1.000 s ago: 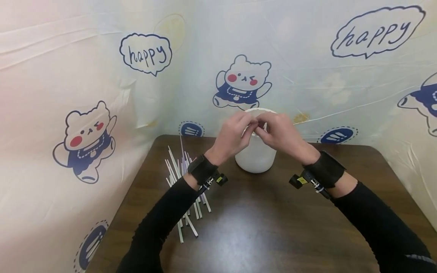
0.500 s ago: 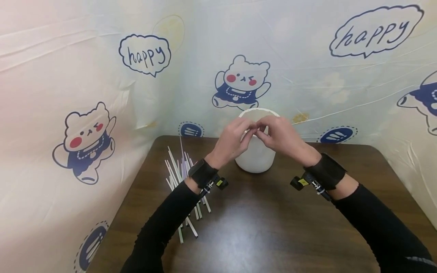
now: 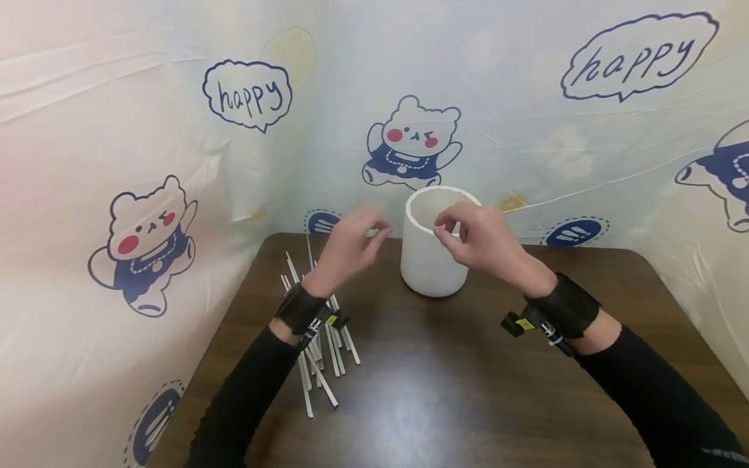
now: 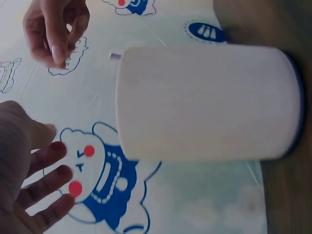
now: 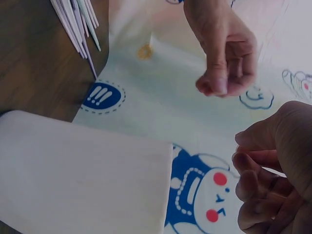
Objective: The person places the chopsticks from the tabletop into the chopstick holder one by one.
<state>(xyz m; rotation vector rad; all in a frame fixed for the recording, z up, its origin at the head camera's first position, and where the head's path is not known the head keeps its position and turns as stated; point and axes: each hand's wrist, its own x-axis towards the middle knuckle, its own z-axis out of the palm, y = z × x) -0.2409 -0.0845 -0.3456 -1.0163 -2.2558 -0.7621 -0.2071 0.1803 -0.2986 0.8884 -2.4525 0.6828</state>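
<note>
A white cylindrical container (image 3: 433,266) stands upright near the back of the table. My right hand (image 3: 488,237) hovers at its right rim, fingers loosely curled and thumb near the index finger, with nothing visible between them. To the left of the container, my left hand (image 3: 345,250) is raised and slightly blurred, its fingers apart and holding nothing. In the left wrist view a small lilac tip (image 4: 115,56) pokes out past the container's rim. Thin white and lilac sticks (image 3: 336,354) lie in a loose pile below my left hand, partly hidden by the wrist and forearm.
The dark brown wooden table (image 3: 468,390) reaches back to a printed cloth backdrop (image 3: 515,97) with bear drawings. The backdrop also rises along the left and right sides. Each wrist wears a black band with a small camera (image 3: 515,324).
The hands were together in front of the container's rim. Now my left hand has parted from the right and swung left toward the sticks, while my right hand has barely moved.
</note>
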